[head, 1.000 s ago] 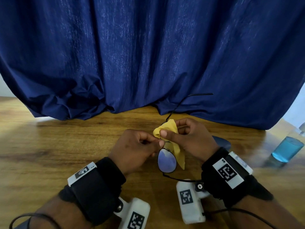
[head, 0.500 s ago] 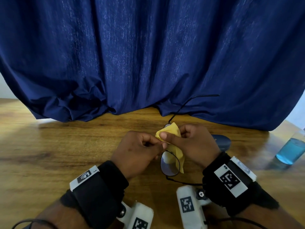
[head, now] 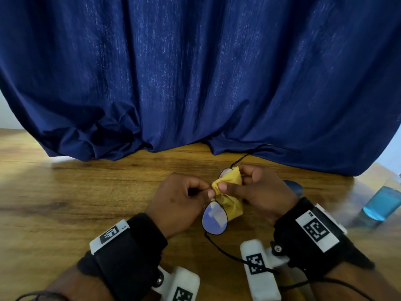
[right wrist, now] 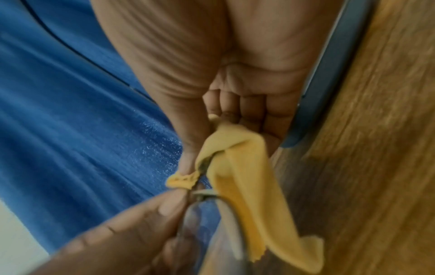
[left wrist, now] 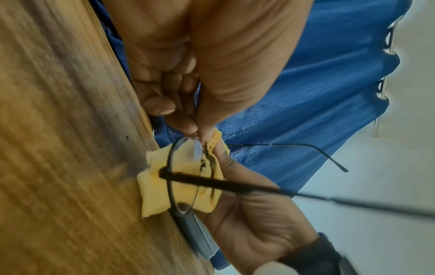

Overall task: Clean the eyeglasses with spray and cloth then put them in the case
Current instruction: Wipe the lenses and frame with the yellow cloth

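Black thin-framed eyeglasses (head: 214, 220) hang between my hands over the wooden table (head: 65, 203), arms unfolded. My left hand (head: 208, 192) pinches the frame at the bridge (left wrist: 200, 137). My right hand (head: 225, 185) pinches a yellow cloth (head: 230, 181) folded over the far lens, thumb on top. The near lens (left wrist: 183, 174) is bare, with the yellow cloth (left wrist: 155, 189) hanging behind it. In the right wrist view the cloth (right wrist: 247, 186) drapes down from my curled fingers. A dark blue case (head: 293, 187) lies on the table, mostly hidden behind my right hand.
A spray bottle of blue liquid (head: 382, 203) stands at the right edge of the table. A dark blue curtain (head: 195, 72) hangs along the back edge and pools on the wood. One temple arm (head: 234, 255) reaches back toward my right wrist.
My hands and the glasses have drifted slightly. The right thumb has slid the cloth along the far lens, and the cloth is bunched more tightly around it.
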Tool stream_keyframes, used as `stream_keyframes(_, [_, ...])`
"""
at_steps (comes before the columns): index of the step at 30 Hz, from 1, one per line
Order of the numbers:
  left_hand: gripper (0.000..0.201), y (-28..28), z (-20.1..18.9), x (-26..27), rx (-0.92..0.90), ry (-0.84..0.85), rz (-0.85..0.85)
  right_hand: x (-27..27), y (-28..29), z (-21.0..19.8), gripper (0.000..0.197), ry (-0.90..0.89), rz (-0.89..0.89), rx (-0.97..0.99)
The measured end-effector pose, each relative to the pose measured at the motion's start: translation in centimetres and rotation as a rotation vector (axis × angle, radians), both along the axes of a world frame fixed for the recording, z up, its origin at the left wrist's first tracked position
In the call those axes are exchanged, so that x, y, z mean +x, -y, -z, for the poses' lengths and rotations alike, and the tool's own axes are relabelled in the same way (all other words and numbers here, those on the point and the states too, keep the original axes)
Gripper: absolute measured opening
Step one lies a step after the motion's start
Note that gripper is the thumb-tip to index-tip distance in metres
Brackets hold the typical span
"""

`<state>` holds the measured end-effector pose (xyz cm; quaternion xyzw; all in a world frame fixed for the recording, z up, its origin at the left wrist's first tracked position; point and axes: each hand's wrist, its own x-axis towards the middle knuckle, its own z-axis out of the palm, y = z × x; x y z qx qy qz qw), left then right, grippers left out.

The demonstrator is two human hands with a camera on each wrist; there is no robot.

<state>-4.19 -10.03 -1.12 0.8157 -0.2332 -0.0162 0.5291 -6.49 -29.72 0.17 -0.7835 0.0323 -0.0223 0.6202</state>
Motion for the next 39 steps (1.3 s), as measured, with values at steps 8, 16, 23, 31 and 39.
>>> stream_keyframes(8, [0.015, -0.4, -0.4, 0.3, 0.116, 0.143, 0.068, 0.1, 0.0, -0.2, 0.037, 0.054, -0.009, -0.119])
stream_keyframes(16, [0.014, -0.6, -0.3, 0.5, 0.079, 0.164, 0.017, 0.2, -0.3, 0.1, 0.042, 0.034, -0.051, 0.091])
stream_keyframes(23, [0.015, -0.9, -0.7, 0.8, 0.14, 0.162, 0.079, 0.9, -0.4, 1.1, 0.07, 0.013, -0.051, 0.196])
stream_keyframes(31, [0.014, -0.8, -0.5, 0.8, 0.089, 0.119, 0.064, 1.0, -0.6, 1.2, 0.022, 0.101, 0.128, 0.142])
stream_keyframes(39, [0.013, -0.5, -0.6, 0.3, 0.077, 0.083, 0.068, 0.8, -0.4, 0.9, 0.053, 0.068, -0.002, 0.339])
